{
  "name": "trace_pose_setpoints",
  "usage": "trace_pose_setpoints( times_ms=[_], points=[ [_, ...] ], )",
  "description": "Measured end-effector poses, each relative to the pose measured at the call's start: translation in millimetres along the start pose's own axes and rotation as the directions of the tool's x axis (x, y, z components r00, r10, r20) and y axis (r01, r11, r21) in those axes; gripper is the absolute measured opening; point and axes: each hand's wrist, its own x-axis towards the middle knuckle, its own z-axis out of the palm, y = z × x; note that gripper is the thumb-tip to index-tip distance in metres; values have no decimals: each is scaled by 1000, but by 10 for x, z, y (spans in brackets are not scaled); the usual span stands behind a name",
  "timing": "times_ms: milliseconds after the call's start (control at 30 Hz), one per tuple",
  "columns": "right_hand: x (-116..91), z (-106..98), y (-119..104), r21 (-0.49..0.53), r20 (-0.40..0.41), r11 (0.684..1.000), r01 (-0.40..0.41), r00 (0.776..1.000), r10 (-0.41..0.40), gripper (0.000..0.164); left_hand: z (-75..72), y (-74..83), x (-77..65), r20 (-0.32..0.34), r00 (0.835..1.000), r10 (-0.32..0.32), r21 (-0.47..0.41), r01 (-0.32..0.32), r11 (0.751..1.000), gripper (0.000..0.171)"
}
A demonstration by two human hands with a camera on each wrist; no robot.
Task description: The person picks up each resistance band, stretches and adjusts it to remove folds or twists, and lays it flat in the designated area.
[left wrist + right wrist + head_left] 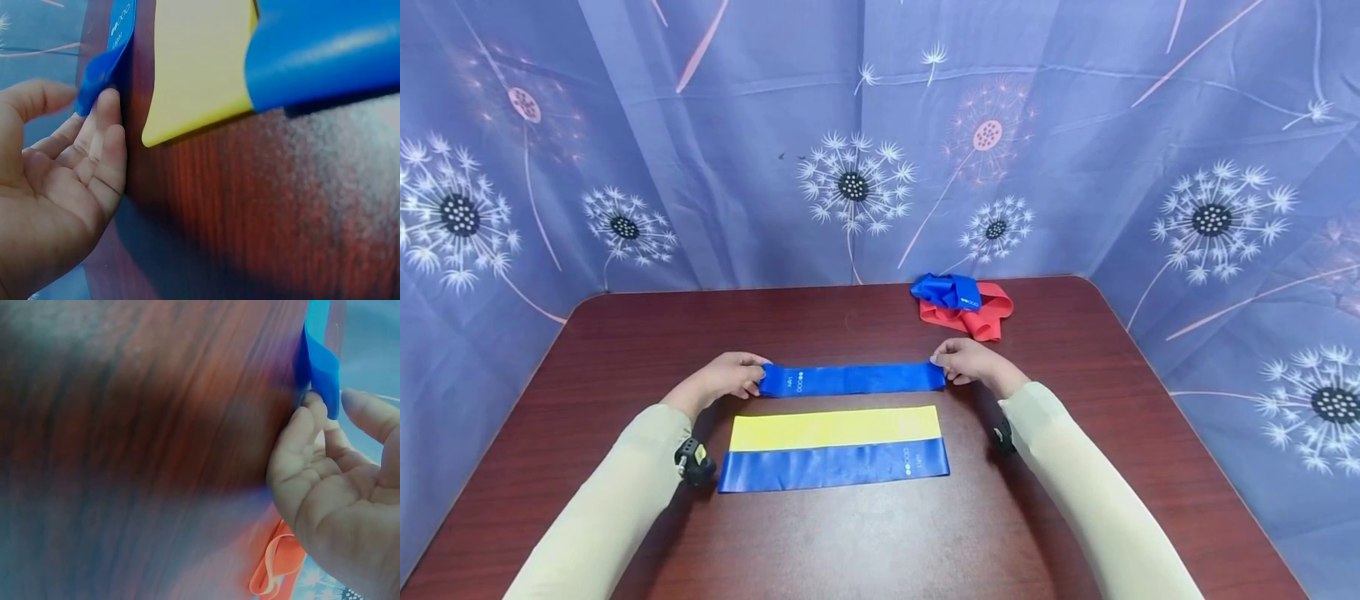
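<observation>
A flat blue resistance band [850,379] is stretched out sideways between both hands, low over the dark wood table. At its left end, my left hand [726,375] pinches the looped edge; the left wrist view shows the thumb on one side of the blue loop [100,75] and the fingers on the other. My right hand [973,362] holds the opposite end between thumb and fingertips. Closer to me lie a yellow band [835,427] and a second blue band [827,469], side by side, the blue overlapping the yellow's near edge.
Near the table's back edge, a crumpled blue band [943,292] rests on a folded red band [996,308], beyond the right hand. A purple curtain [737,167] with dandelion prints surrounds the back and sides of the table [850,550].
</observation>
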Motion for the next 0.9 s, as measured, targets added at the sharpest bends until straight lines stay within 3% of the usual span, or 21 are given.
trace_pose_setpoints(
  times_ms=[200, 600, 900],
  points=[
    [2, 2, 20, -19, -12, 1000, -2, 1000, 2, 27, 44, 58, -42, -31, 999, 6, 44, -5, 999, 51],
    [-25, 62, 52, -30, -88, 1000, -6, 996, 4, 31, -16, 16, -75, -39, 992, -123, -155, 116, 981, 55],
    [-72, 78, 41, 2, -94, 1000, -19, 995, 19, 36, -28, 44, -114, -41, 989, -144, -185, 134, 974, 51]
  ],
)
